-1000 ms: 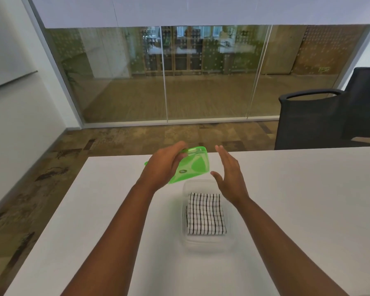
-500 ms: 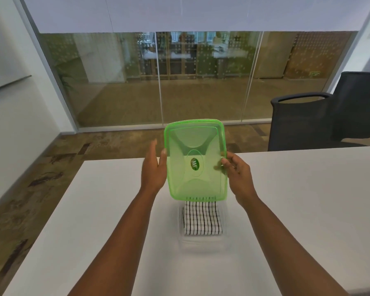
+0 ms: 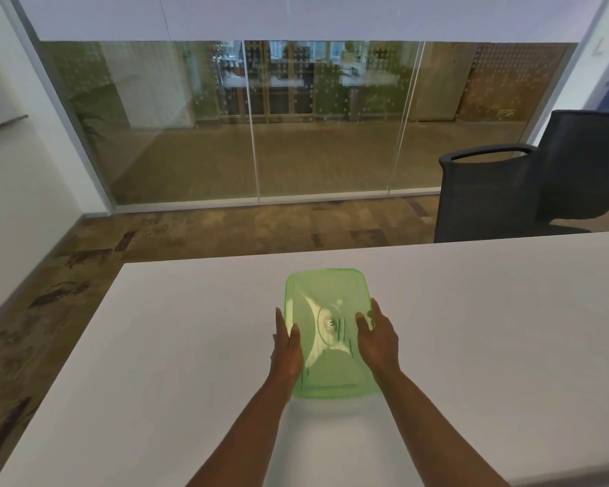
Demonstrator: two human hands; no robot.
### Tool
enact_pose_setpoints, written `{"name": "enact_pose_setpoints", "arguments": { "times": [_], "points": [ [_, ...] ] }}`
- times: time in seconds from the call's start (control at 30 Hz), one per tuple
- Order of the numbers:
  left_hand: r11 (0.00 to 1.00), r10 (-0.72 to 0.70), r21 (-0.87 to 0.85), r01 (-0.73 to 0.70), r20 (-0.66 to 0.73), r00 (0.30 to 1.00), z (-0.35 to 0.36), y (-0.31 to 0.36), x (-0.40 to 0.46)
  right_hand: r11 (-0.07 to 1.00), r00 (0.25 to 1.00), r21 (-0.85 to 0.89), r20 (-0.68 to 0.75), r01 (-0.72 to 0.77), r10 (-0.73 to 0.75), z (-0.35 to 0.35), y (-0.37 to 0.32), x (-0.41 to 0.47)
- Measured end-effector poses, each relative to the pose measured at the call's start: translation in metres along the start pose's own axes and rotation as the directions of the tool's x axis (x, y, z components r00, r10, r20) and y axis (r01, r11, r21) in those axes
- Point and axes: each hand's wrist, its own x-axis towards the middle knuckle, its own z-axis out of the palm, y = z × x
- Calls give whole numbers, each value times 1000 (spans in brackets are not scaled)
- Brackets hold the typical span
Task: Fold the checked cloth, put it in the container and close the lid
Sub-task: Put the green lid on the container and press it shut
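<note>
Both hands are on the green lid (image 3: 331, 304) — left hand (image 3: 286, 349) flat along its left edge with the thumb hooked over the top, right hand (image 3: 378, 340) doing the same on the right edge, thumb lying on the lid's surface. So each hand is grasping the lid by its side, fingers mostly straight rather than curled tight. The lid sits flat over the container, which is pretty much covered; can't tell if it's snapped shut. The checked cloth is under there — only faint dark lines show through the green plastic. All of this is on a white table (image 3: 489, 328), with a dark office chair (image 3: 489, 195) beyond its far edge.
</note>
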Motion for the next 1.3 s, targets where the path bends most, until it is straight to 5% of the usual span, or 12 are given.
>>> {"name": "enact_pose_setpoints", "arguments": {
  "times": [0.37, 0.87, 1.3],
  "points": [
    [974, -208, 85, 208, -13, 978, 6, -27, 14, 982, 991, -148, 47, -119, 127, 26, 28, 3],
    [905, -82, 388, 175, -243, 966, 5, -25, 30, 955, 990, -263, 2, -136, 142, 34, 28, 15],
    [935, -225, 246, 257, -150, 963, 3, -34, 37, 954, 975, -207, 9, -217, 223, 33, 38, 21]
  ]
}}
